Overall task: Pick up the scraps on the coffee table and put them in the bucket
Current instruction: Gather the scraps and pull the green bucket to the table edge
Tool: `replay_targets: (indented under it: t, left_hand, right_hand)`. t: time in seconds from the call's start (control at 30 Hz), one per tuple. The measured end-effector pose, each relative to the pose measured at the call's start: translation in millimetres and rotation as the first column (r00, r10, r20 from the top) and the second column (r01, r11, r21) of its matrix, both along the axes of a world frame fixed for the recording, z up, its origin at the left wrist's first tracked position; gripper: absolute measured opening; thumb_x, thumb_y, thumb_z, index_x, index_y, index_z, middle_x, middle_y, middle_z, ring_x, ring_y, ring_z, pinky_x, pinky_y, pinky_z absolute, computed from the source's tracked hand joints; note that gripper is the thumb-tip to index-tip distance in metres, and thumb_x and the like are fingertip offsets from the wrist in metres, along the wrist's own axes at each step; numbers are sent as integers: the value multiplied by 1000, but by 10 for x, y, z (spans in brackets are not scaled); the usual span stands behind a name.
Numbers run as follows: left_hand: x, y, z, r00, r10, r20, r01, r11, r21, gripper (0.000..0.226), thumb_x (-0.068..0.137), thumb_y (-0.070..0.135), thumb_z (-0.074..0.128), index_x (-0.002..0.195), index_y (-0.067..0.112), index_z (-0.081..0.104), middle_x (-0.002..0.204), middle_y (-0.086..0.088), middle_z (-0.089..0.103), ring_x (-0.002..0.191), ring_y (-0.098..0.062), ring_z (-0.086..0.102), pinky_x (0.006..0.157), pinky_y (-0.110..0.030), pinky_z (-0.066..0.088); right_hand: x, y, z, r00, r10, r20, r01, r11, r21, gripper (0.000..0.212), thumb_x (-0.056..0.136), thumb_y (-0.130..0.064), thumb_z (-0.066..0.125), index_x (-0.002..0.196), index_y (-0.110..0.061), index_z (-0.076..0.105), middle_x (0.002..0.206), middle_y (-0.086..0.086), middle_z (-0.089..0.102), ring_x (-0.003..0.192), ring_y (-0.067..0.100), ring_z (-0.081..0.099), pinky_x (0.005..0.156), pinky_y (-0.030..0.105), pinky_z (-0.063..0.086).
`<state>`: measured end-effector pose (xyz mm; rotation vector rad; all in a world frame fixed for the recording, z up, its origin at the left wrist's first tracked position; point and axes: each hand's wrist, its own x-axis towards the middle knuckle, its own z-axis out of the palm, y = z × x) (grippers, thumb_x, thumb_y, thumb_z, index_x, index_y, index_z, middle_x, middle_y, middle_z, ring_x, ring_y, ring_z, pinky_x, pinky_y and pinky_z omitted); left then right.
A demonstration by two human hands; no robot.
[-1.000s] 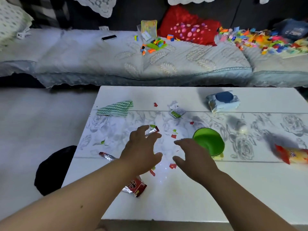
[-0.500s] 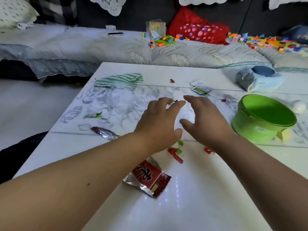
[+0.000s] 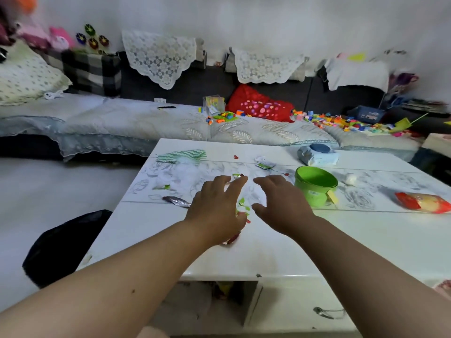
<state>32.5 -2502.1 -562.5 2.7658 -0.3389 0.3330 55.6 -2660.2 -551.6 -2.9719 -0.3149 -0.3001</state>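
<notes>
Small green and red paper scraps point(image 3: 242, 206) lie heaped on the white coffee table point(image 3: 366, 240) between my two hands. My left hand point(image 3: 217, 208) rests palm down on the table, fingers spread, its thumb side against the heap. My right hand point(image 3: 278, 203) is also palm down and open, just right of the heap. A red wrapper point(image 3: 231, 239) peeks out from under my left wrist. The green bucket point(image 3: 316, 185) stands upright and open just right of my right hand. More scraps lie further back: a silver wrapper point(image 3: 177, 201), a green bit point(image 3: 164, 187), a red bit point(image 3: 235, 156).
A green-striped cloth point(image 3: 181, 156) lies at the table's far left, a wet-wipe pack point(image 3: 317, 154) at the far right, a white ball point(image 3: 350, 178) and a red snack bag point(image 3: 422, 202) to the right. A black bag point(image 3: 63, 245) sits on the floor left. A toy-strewn sofa stands behind.
Both hands have swept toward me, drawing the scraps into a heap between them. The camera has pulled back and tilted up, so the table's front edge and drawers now show.
</notes>
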Motion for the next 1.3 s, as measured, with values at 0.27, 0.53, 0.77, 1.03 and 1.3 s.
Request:
replay_targets:
  t: [0.27,0.53,0.77,1.03,1.3]
  left_hand:
    - [-820,260,37,999,9,-44,-6,997,78,67,82,49,52,143,34,25,153,0,23,137,-26,23,109,-45,28]
    - [-1011,485,-123,987,91,-134,-73,989,130,67,82,43,51,143,34,25,151,0,25,136,-26,24,106,-44,29]
    - [-540,736,-688,936,260,-238,-224,960,169,80,83,62,39,149,27,10,159,1,6,144,-22,4,114,-48,12]
    - [449,1347,-1091,839,405,-364,-360,914,186,100,77,78,25,149,14,0,159,-2,-6,146,-20,-7,115,-53,6]
    - [606,1420,-1284,852,385,-356,-308,917,254,109,71,82,26,148,14,-8,158,-2,-16,144,-17,-14,116,-49,2]
  right_hand:
    - [-893,122,4,999,-26,-29,27,999,32,66,84,-43,58,143,-33,30,143,3,41,127,27,46,100,43,42]
    - [-1187,-104,-192,995,-79,-67,84,993,80,67,83,-41,57,143,-34,29,144,1,41,127,25,46,99,43,41]
    - [-617,-155,-724,974,-32,-226,44,998,50,78,90,-59,42,152,-23,10,160,-1,14,147,18,15,115,45,24]
    - [265,-297,-1208,927,-13,-376,-7,999,-52,90,86,-71,26,152,-19,-8,160,-5,-16,147,9,-11,119,39,2]
    - [380,-366,-1367,923,17,-385,-49,996,-74,104,63,-83,-3,150,-27,-14,156,-12,-23,143,2,-20,118,32,-5]
